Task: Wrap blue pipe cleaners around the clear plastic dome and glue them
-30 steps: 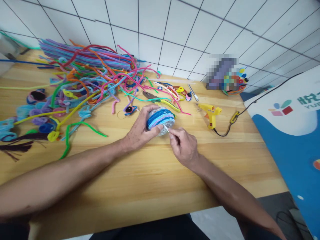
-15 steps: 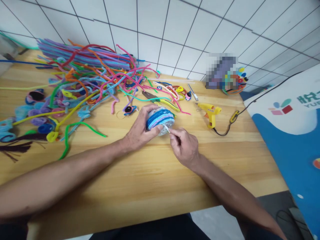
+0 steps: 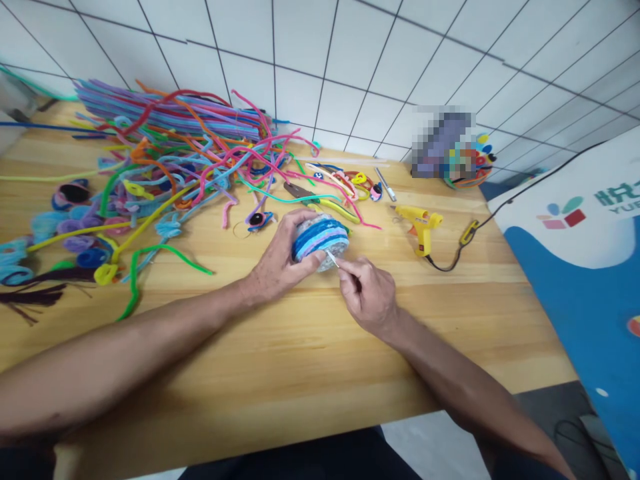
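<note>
A round ball (image 3: 323,235) banded in dark blue, light blue and lilac fuzzy strips, with a greyish, clear-looking lower part, is held just above the table. My left hand (image 3: 287,257) wraps its left side, thumb along the lower front. My right hand (image 3: 369,290) is closed, pinching a thin silvery pointed tool (image 3: 332,257). The tool's tip touches the ball's lower front, near my left thumb. Whether it is tweezers or a blade I cannot make out, since its rear is hidden in my fingers.
Pipe cleaners (image 3: 175,120) in many colours heap at the back left. Pliers (image 3: 303,193) with yellow-green handles lie behind the ball. To the right rest a yellow glue gun (image 3: 420,227) with its cord and a silvery cutter (image 3: 385,185). A filled basket (image 3: 467,180) stands against the tiled wall.
Almost nothing differs. My right hand has shifted very slightly left with the tool; the ball and my left hand stay in place.
</note>
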The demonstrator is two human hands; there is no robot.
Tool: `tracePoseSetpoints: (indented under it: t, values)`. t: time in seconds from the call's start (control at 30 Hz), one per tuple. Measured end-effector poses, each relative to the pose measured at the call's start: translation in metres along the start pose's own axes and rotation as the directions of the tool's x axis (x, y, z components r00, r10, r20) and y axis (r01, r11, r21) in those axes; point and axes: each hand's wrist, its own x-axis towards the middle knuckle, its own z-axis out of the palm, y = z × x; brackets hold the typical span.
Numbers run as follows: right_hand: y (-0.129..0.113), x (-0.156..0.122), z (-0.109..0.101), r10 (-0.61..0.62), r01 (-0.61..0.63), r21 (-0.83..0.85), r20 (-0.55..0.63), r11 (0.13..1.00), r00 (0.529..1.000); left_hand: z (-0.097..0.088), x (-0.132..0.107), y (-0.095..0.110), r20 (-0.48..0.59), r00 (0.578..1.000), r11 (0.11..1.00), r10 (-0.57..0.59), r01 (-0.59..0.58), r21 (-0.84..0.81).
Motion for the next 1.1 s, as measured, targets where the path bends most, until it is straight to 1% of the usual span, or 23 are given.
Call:
tracePoseSetpoints:
  t: [0.2, 0.4, 0.53, 0.7, 0.83, 1.1]
  values:
    - [0.0023, 0.001, 0.0022, -0.029, 0.03, 0.014, -0.011, 0.999, 1.0, -0.0017, -0.0009, -0.0005, 0.019, 1.0, 1.0, -0.012, 0.012, 0.006]
    - [0.0022, -0.0005, 0.0018, -0.007, 0.007, -0.012, 0.004, 1.0, 1.0, -0.0012, -0.0005, 0.0006, 0.002, 0.999, 0.999, -0.032, 0.032, -0.028]
    - [0.0001, -0.0013, -0.0004, 0.006, -0.006, -0.014, 0.012, 1.0, 1.0, -0.0008, 0.0005, 0.0017, 0.011, 1.0, 1.0, -0.017, 0.017, -0.008]
    - [-0.0016, 0.0005, 0.0007, -0.009, 0.009, -0.021, -0.003, 1.0, 1.0, -0.0023, 0.0005, 0.002, 0.018, 1.0, 1.0, -0.006, 0.006, 0.015]
    - [-0.0011, 0.0023, 0.0016, -0.019, 0.019, -0.026, -0.012, 0.999, 1.0, -0.0042, -0.0007, 0.0007, 0.039, 0.999, 1.0, -0.019, 0.019, -0.017]
    - [0.0013, 0.0008, 0.0036, -0.026, 0.024, -0.028, -0.047, 0.999, 0.999, -0.0032, -0.0012, -0.0008, 0.05, 0.998, 0.999, 0.042, -0.042, 0.002]
